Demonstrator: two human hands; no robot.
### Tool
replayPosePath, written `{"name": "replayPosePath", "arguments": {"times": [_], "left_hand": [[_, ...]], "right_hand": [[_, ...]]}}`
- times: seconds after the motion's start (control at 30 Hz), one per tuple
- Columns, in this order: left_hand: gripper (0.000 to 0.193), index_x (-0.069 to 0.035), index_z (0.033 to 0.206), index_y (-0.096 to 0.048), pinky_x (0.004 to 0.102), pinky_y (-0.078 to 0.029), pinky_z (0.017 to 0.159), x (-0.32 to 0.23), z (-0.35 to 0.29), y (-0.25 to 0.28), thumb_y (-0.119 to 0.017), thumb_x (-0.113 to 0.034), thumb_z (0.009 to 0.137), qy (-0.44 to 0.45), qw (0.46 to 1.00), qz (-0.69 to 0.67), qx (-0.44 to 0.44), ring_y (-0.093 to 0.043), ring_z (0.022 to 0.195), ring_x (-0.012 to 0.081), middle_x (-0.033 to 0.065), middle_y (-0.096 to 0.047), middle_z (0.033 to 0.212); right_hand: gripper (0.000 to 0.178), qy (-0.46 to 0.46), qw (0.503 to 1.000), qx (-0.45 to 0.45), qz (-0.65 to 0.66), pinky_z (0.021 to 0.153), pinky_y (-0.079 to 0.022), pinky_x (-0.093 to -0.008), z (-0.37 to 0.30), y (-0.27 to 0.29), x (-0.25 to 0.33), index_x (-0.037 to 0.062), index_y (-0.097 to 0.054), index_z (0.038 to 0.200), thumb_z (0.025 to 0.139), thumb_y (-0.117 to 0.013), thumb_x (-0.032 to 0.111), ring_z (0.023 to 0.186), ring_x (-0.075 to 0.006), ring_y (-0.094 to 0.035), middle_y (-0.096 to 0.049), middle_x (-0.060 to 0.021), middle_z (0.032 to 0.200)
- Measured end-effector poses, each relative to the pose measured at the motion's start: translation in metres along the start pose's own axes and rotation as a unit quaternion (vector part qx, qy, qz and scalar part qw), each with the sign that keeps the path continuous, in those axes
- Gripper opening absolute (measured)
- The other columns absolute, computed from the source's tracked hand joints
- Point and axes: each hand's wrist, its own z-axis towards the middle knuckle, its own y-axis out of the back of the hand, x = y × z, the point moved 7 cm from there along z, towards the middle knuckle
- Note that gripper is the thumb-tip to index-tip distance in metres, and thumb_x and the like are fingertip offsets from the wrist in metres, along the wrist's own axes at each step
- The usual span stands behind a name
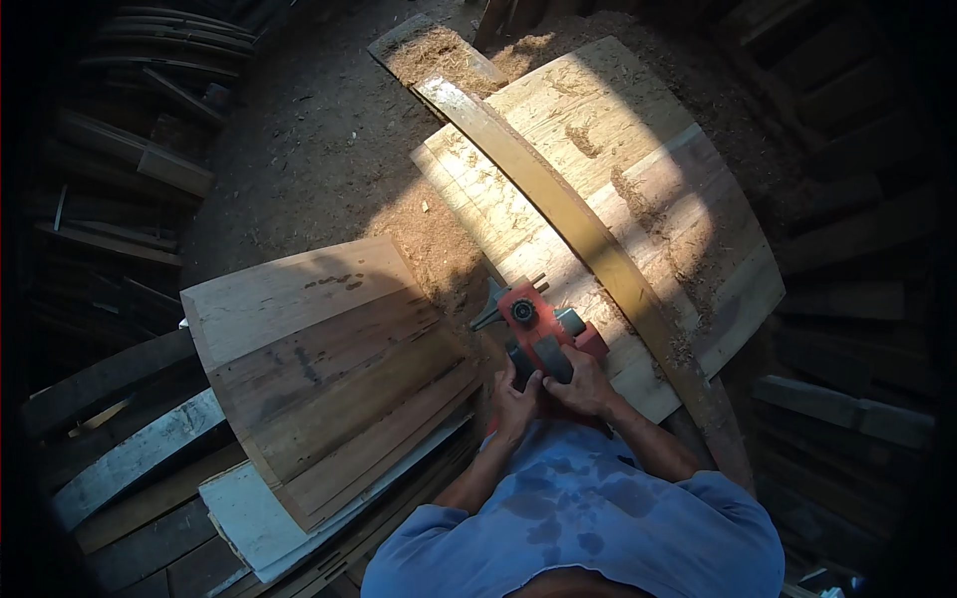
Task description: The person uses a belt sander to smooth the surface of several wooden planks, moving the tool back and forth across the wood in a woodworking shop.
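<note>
Blue shirt (pixel 578 528) nearest, damp patches. Both hands on red power planer (pixel 538 334): left hand (pixel 515 401) clenched at rear, right hand (pixel 581 384) wrapped over handle. Planer on pale boards (pixel 558 179), beside 1 long dark plank (pixel 588 234). Likely mid planing pass; next push calls for level, steady pressure forward. Sawdust (pixel 439 249) around.
</note>
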Motion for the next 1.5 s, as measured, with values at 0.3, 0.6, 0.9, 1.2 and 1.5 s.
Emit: {"name": "replayPosePath", "arguments": {"times": [0.3,0.6,0.9,1.2,1.5], "left_hand": [[0.051,-0.001,0.15,-0.062,0.0326,-0.058,0.093,-0.051,0.163,0.063,-0.074,-0.023,0.106,-0.075,0.968,-0.24,-0.01,-0.069,0.114,0.0182,0.0115,-0.071,0.131],[0.045,0.002,0.14,-0.068,0.0297,-0.059,0.086,-0.078,0.286,0.119,-0.075,-0.028,0.108,-0.11,0.963,-0.244,-0.035,-0.073,0.097,0.0129,0.0077,-0.079,0.116],[0.046,0.001,0.143,-0.065,0.0325,-0.057,0.088,-0.003,0.126,0.037,-0.073,-0.027,0.107,-0.088,0.983,-0.147,-0.061,-0.068,0.102,0.017,0.0114,-0.073,0.117],[0.065,-0.003,0.158,-0.056,0.0367,-0.051,0.099,0.026,-0.047,-0.033,-0.078,-0.024,0.101,-0.044,0.995,-0.041,-0.08,-0.061,0.111,0.0249,0.0145,-0.062,0.115],[0.059,-0.001,0.154,-0.059,0.0353,-0.057,0.089,0.01,0.104,0.02,-0.076,-0.025,0.104,-0.041,0.973,-0.217,-0.065,-0.07,0.098,0.022,0.0147,-0.069,0.117]], "right_hand": [[0.061,0.078,0.994,-0.031,0.07,0.08,-0.063,-0.0439,0.17,-0.007,0.091,-0.0049,-0.056,0.138,0.09,-0.082,0.022,0.092,-0.0353,-0.078,-0.075,-0.0242,0.106],[0.048,0.038,0.988,0.051,0.142,0.052,-0.058,-0.0344,0.273,-0.012,0.177,-0.0061,-0.064,0.126,0.082,-0.074,0.008,0.062,-0.0198,-0.071,-0.073,-0.0149,0.083],[0.053,0.057,0.996,0.006,0.062,0.071,-0.063,-0.0381,0.121,-0.005,0.075,-0.0065,-0.06,0.131,0.089,-0.082,0.018,0.084,-0.0255,-0.077,-0.076,-0.0213,0.104],[0.04,0.007,1.0,0.014,-0.009,0.089,-0.059,-0.0426,-0.039,0.004,-0.024,-0.0021,-0.066,0.122,0.09,-0.081,0.019,0.099,-0.0297,-0.075,-0.075,-0.0193,0.105],[0.053,0.026,0.999,0.027,0.031,0.082,-0.063,-0.0433,0.108,-0.004,0.054,-0.0061,-0.06,0.131,0.091,-0.082,0.02,0.094,-0.0332,-0.078,-0.076,-0.0236,0.105]]}}
